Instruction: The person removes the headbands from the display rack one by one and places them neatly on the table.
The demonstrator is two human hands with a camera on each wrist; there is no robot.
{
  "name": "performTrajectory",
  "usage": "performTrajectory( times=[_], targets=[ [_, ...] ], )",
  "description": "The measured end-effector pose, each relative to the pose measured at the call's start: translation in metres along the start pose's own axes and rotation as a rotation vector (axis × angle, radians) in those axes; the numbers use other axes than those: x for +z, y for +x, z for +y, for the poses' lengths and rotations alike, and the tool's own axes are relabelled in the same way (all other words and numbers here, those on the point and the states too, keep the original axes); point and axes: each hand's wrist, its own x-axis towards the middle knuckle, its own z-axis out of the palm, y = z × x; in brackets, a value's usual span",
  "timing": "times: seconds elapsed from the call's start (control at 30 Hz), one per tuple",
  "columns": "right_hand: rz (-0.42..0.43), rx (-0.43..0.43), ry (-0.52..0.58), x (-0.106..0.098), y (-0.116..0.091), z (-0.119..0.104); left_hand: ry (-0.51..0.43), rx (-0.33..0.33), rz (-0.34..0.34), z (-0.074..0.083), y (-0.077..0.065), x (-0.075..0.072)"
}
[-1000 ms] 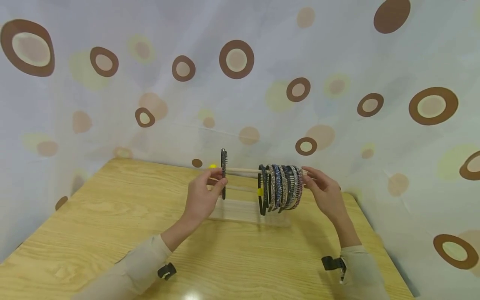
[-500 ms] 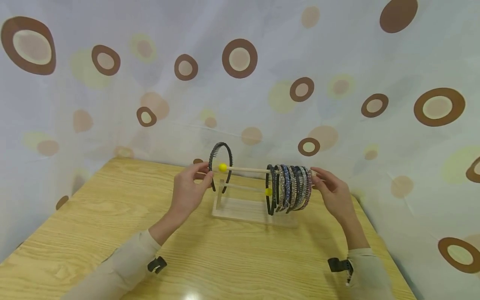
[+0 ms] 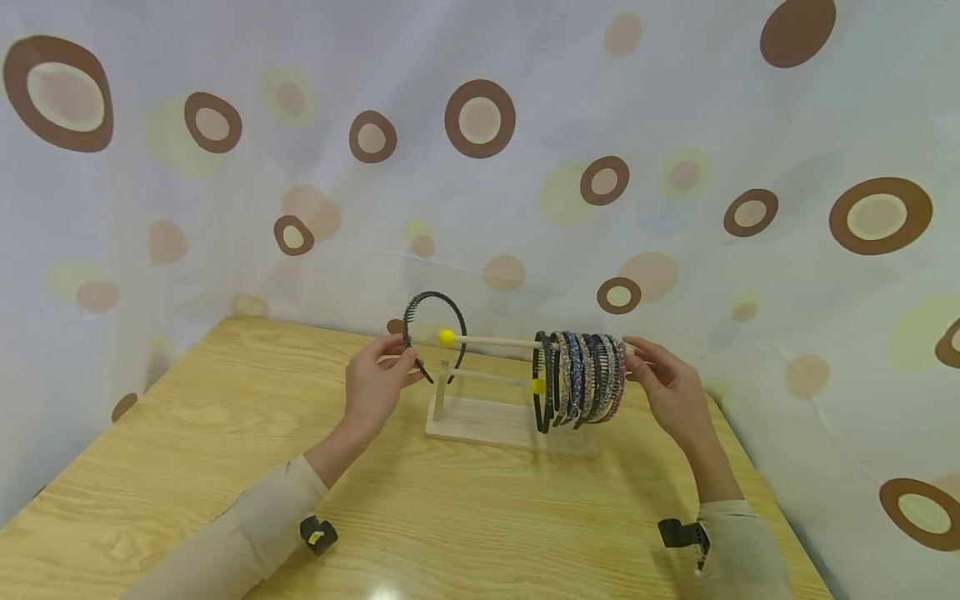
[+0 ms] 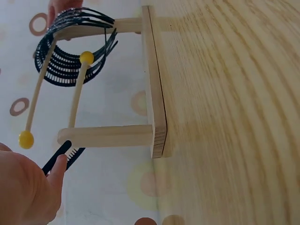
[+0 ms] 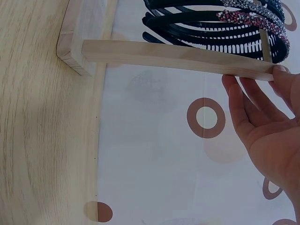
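My left hand [image 3: 372,385] pinches one side of a black toothed headband [image 3: 459,312]. The headband is past the yellow ball [image 3: 447,337] that tips the upper rod [image 3: 495,341] of a wooden headband stand [image 3: 480,425]. In the left wrist view, part of this headband [image 4: 75,157] shows beside the stand's near post [image 4: 108,136]. My right hand [image 3: 670,392] grips the top of the other post [image 5: 178,56] between thumb and fingers. Several glittery headbands [image 3: 581,379] hang bunched on the upper rod near that hand.
A second, lower rod with its own yellow ball [image 3: 538,386] ends close to the bunched headbands. The stand rests on a wood-grain table [image 3: 450,517]. Behind the table is a pale wall covering [image 3: 525,83] with brown ring shapes.
My left hand has moved left, carrying the headband off over the yellow ball and turning it from edge-on to face the head camera. My right hand stays at the post.
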Motion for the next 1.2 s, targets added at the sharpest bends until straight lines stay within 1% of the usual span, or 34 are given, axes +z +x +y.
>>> performTrajectory(
  times=[0.1, 0.23, 0.37, 0.5, 0.63, 0.73, 0.8, 0.97, 1.0, 1.1, 1.2],
  targets=[
    [-0.004, 0.003, 0.002, 0.0, 0.0, -0.001, -0.028, -0.024, 0.034, -0.004, 0.005, -0.006],
    [-0.008, 0.009, 0.004, 0.0, -0.001, -0.004, -0.038, -0.025, 0.062, -0.007, 0.013, -0.014],
    [-0.004, -0.002, -0.004, 0.0, 0.0, -0.006, -0.021, -0.022, 0.077, -0.011, 0.022, -0.024],
    [-0.006, -0.01, 0.003, 0.001, 0.002, -0.005, 0.021, -0.008, 0.122, -0.016, 0.034, -0.039],
    [-0.009, -0.011, -0.007, 0.001, 0.003, -0.003, 0.102, 0.007, 0.182, -0.018, 0.047, -0.059],
    [-0.005, -0.009, -0.036, -0.001, 0.001, -0.002, 0.15, -0.01, 0.207, -0.019, 0.054, -0.076],
    [-0.009, -0.005, -0.048, -0.001, -0.001, -0.002, 0.169, -0.034, 0.214, -0.019, 0.058, -0.089],
    [-0.02, 0.006, -0.078, -0.002, -0.002, -0.005, 0.17, -0.114, 0.23, -0.016, 0.07, -0.121],
    [-0.022, 0.007, -0.083, -0.002, -0.003, -0.005, 0.156, -0.132, 0.231, -0.017, 0.072, -0.128],
    [-0.025, 0.003, -0.076, -0.003, -0.003, -0.005, 0.133, -0.178, 0.229, -0.014, 0.079, -0.148],
    [-0.03, 0.007, -0.064, -0.003, -0.002, -0.005, 0.121, -0.21, 0.222, -0.011, 0.084, -0.169]
  ],
)
